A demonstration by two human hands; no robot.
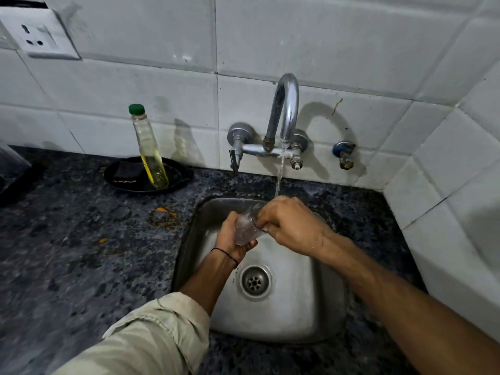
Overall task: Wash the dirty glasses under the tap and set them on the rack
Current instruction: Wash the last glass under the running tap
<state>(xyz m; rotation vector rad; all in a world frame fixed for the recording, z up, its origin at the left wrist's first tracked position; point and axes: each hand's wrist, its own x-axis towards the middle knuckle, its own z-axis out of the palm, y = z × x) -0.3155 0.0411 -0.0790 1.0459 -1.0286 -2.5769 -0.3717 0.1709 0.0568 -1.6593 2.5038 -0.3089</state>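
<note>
A clear glass point(247, 226) is held tilted over the steel sink point(297, 307), its open end up and to the right, just under the water point(280, 174) that falls from the curved tap point(285, 109). The left hand point(232, 239) cups the glass from below and behind, with fingers and thumb wrapped round its lower part. The right hand point(292, 226) comes in from the right with its fingers curled onto the glass's upper end. Whether any of them reach inside the rim I cannot tell. The stream lands right at the right hand's knuckles and the mouth of the glass. The drain point(255, 281) lies below the hands. A thin black band point(226, 254) circles the left wrist, and a pale rolled sleeve point(151, 334) covers that forearm. On the dark speckled counter point(67, 253) left of the sink, a black pan point(127, 174) holds a leaning bottle point(150, 147) of yellow liquid with a green cap. A socket point(35, 33) sits on the white tiled wall point(351, 36), and a small valve point(343, 155) is right of the tap.
</note>
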